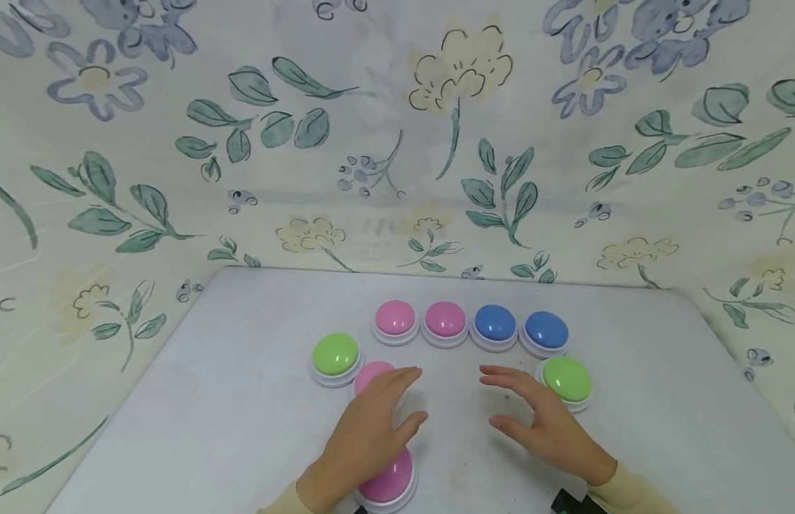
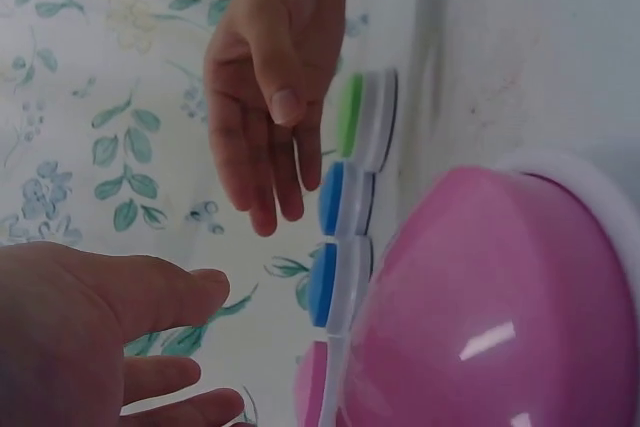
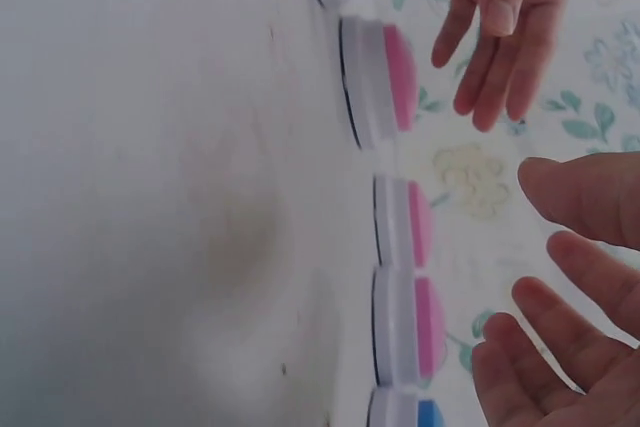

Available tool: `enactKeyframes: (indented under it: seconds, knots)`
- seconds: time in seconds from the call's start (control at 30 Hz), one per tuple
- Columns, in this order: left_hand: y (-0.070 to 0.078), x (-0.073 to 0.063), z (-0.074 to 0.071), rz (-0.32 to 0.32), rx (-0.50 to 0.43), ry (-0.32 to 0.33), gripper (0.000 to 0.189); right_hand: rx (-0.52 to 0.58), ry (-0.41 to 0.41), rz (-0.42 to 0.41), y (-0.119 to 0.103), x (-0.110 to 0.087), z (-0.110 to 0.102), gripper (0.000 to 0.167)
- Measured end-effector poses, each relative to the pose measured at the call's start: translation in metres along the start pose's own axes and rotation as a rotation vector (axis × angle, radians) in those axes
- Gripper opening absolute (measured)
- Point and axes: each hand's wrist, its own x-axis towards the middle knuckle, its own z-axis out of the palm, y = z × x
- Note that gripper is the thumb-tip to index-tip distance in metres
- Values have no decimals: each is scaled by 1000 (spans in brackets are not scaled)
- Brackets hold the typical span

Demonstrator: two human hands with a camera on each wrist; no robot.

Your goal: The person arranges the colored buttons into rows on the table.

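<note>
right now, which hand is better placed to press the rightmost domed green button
Likely the right hand: it hovers beside that domed green button; the left hand is farther, near a domed pink button.

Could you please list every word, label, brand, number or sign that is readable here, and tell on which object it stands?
There is no readable text.
Pink buttons, blue buttons, green buttons: no lettering visible.
Cloth: only printed plant drawings.
Dark object at the head view's lower edge: partly cut off; no lettering can be made out.
</note>
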Motion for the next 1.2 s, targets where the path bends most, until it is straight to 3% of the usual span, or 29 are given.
enactKeyframes:
  seconds: [0.23,0.47,0.63,0.9,1.1,1.2]
  knots:
    - [-20,-16,-7,-6,-18,35,54,43,-47,-29,-6,4,15,50]
    - [-45,-31,-14,144,12,48,59,93,-110,-44,-12,7,29,47]
    - [-53,-40,-17,193,25,62,59,116,-150,-21,-17,9,36,48]
    - [-59,-55,-20,175,48,-44,61,141,-169,-150,-18,13,49,43]
    - [-69,-65,-21,228,45,-59,65,167,-231,-113,-20,20,57,47]
    - [-71,-69,-22,193,26,-121,68,174,-265,-102,-22,23,60,48]
